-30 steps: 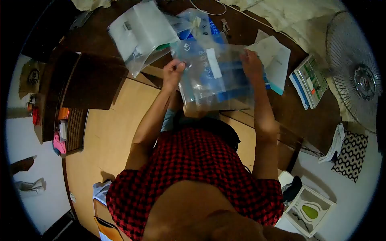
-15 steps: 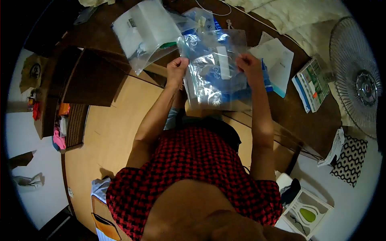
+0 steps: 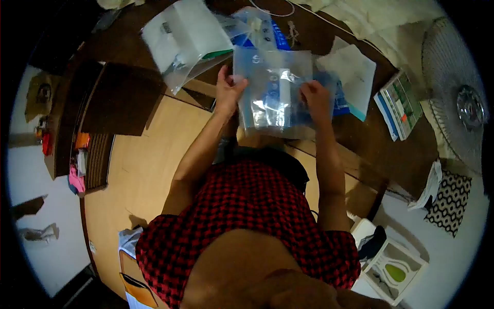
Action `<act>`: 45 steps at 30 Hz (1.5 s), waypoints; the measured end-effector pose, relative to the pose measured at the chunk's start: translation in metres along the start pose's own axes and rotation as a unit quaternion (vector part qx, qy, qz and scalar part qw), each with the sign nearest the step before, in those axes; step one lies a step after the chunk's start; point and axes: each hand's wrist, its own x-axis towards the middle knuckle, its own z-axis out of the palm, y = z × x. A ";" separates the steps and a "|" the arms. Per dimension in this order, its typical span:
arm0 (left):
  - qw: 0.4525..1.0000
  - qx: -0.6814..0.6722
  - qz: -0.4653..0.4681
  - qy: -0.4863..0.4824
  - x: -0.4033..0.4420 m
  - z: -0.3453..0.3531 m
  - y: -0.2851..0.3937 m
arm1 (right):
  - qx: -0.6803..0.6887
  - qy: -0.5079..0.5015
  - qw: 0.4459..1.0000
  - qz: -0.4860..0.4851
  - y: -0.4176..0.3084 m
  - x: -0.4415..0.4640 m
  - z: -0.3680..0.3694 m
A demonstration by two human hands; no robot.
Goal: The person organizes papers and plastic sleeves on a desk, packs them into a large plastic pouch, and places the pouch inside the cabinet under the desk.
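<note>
- Dark wood desk [image 3: 401,167] under and beyond both hands, pale floor [image 3: 154,139] below the left one
- 1 clear plastic bag [image 3: 275,103], between the 2 hands, shiny, 1 white strip on it, blue showing through
- Left hand [image 3: 230,92]: at the bag's left edge, fingers partly spread, can't tell if it grips
- Right hand [image 3: 315,100]: fingers curled narrow, pinching the bag near its right side
- 1 white pouch [image 3: 198,33] in clear plastic, beyond the left hand
- Blue and clear packaging [image 3: 260,31] just past the bag, count unclear
- White papers [image 3: 352,74], at least 2, right of the right hand
- 1 small stack of booklets [image 3: 400,105] further right, count unclear
- 1 fan [image 3: 465,105], far right of both hands
</note>
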 end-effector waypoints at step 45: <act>0.987 0.056 0.141 0.059 0.015 -0.095 0.038 | -0.138 0.162 0.971 0.105 0.036 0.060 -0.189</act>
